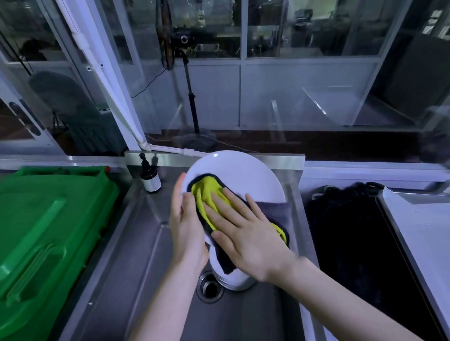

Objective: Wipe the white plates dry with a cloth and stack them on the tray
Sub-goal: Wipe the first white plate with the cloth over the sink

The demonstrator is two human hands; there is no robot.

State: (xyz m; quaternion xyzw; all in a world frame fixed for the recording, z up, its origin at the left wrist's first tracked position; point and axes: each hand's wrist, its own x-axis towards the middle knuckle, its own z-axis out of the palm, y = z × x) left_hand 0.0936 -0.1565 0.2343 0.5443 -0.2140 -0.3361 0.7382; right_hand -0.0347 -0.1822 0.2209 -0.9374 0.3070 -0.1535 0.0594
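Head view: I saw the plate (235, 170) held tilted over the sink (155, 253). Its face was turned toward me and its lower part was hidden behind the hands. The left hand (186, 223) gripped its left rim, thumb on the front; I could not see the fingers behind it. The right hand (250, 239) lay flat with fingers spread, holding nothing, and pressed the cloth (207, 194) against the plate's face. The cloth covered the lower left of the face; the upper right was bare and, as I judged, not yet wiped.

More plates sat in a stack (234, 282) in the sink, directly under the hands and just beside the drain (209, 287). The tray (433, 238) lay on the counter well to the right, beyond a black bin (363, 241).

The risks I judged from there:
- Only one hand gripped the plate, by a wet rim. A hard push from the flat hand could lever it out of that grip.
- A dropped plate would land on the stack below and could chip both.
- The cloth's loose end hung low and could drag onto the wet stack and soak up water.
- The carry to the tray would cross the open bin, so a slip there would lose the plate.
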